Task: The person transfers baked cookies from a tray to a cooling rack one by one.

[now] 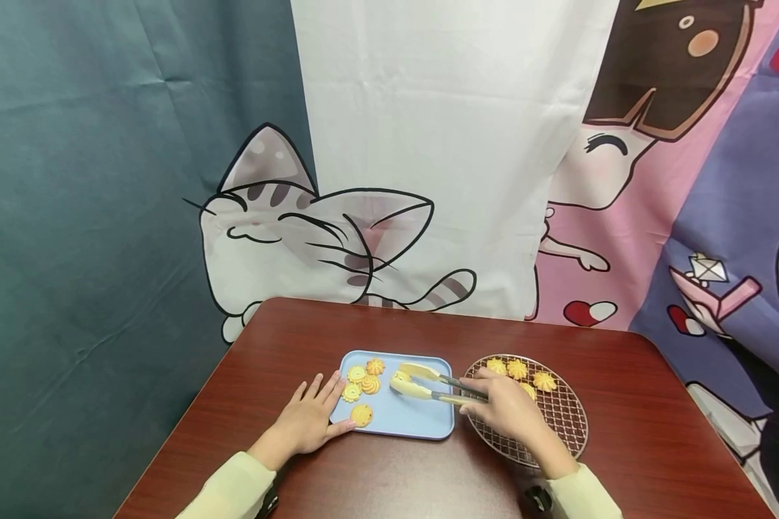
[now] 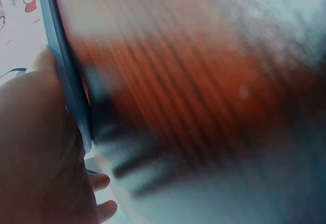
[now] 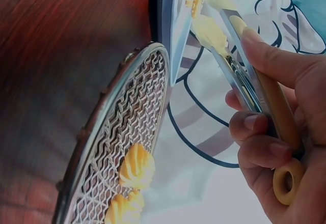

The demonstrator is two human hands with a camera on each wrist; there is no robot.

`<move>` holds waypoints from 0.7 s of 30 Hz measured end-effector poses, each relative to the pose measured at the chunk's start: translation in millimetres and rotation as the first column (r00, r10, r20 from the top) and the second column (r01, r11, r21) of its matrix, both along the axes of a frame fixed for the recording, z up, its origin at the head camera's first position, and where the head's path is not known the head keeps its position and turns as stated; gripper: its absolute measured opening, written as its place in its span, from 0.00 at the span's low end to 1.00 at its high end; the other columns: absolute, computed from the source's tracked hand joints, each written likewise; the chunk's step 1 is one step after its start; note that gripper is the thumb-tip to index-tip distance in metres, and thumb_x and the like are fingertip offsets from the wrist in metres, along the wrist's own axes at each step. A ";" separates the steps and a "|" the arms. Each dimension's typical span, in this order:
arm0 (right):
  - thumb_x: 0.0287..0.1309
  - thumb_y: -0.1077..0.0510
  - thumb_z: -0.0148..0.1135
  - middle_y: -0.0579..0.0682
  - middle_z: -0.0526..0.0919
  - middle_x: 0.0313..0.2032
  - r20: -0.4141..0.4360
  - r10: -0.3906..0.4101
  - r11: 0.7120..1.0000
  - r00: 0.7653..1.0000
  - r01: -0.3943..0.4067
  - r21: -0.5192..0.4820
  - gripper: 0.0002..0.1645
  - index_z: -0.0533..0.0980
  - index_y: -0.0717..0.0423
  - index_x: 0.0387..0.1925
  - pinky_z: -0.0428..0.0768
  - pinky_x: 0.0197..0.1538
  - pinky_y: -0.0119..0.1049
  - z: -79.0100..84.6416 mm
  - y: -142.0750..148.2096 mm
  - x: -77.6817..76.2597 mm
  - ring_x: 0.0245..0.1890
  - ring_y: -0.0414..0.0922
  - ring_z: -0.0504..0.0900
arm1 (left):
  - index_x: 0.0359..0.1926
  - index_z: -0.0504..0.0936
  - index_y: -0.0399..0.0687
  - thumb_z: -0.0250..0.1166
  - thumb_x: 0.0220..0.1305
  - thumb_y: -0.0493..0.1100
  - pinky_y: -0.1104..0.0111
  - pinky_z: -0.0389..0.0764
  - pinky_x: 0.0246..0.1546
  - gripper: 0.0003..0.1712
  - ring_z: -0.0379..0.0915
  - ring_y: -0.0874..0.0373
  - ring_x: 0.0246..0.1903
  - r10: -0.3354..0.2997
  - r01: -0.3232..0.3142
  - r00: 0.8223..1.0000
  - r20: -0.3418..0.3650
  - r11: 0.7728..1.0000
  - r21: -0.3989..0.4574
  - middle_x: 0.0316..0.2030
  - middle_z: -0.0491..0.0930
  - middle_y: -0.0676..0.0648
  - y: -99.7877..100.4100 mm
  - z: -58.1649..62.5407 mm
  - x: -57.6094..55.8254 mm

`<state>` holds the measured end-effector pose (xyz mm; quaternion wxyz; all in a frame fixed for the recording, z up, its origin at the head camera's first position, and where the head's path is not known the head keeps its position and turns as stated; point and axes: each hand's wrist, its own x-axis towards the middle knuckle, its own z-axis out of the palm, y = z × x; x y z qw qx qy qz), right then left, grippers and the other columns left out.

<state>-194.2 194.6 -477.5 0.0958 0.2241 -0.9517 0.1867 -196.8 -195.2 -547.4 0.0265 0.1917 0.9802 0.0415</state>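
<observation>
My right hand (image 1: 508, 408) grips a pair of tongs (image 3: 277, 104), their pale yellow tips reaching over a light blue tray (image 1: 422, 427). Between the tips, or just at them, a yellow cookie (image 1: 400, 377) shows in the head view; whether it is pinched or lifted I cannot tell. Along the tray's left edge my left hand (image 1: 304, 424) rests with fingers spread, thumb at the front rim. Several cookies (image 1: 369, 384) lie on the tray's left part, with one round cookie (image 1: 361, 415) near the front.
Right of the tray, under my right hand, stands a round wire rack (image 1: 568, 414) with several piped cookies (image 1: 516, 369) at its back. Both stand on a dark red wooden table (image 1: 311, 328). Behind it hangs a cartoon-printed curtain (image 1: 422, 108).
</observation>
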 end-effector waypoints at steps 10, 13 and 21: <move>0.46 0.46 0.81 0.46 0.85 0.47 -0.018 -0.043 0.999 0.999 0.043 0.007 0.30 0.86 0.45 0.54 0.83 0.40 0.46 1.5 8.0 7.8 0.39 0.46 0.84 | 0.80 0.55 0.52 0.42 0.65 0.81 0.43 0.53 0.73 0.55 0.49 0.40 0.77 -0.004 0.004 1.000 -0.011 1.000 0.015 0.80 0.51 0.49 -1.2 -1.4 -1.5; 0.46 0.46 0.81 0.48 0.86 0.48 -0.031 -0.042 0.999 0.999 0.042 0.004 0.30 0.86 0.45 0.54 0.83 0.42 0.47 2.8 10.9 11.4 0.39 0.47 0.85 | 0.80 0.55 0.52 0.43 0.65 0.81 0.42 0.53 0.73 0.54 0.49 0.40 0.77 -0.008 0.008 1.000 -0.014 1.000 0.014 0.80 0.51 0.49 -1.3 -2.0 -1.9; 0.45 0.48 0.81 0.42 0.84 0.41 -0.061 -0.042 0.999 0.997 0.042 0.001 0.30 0.86 0.49 0.53 0.82 0.40 0.43 5.0 21.9 21.8 0.35 0.41 0.81 | 0.80 0.55 0.49 0.43 0.67 0.79 0.42 0.53 0.73 0.54 0.49 0.38 0.76 -0.013 0.014 1.000 -0.007 1.000 0.025 0.79 0.52 0.46 0.2 1.3 0.0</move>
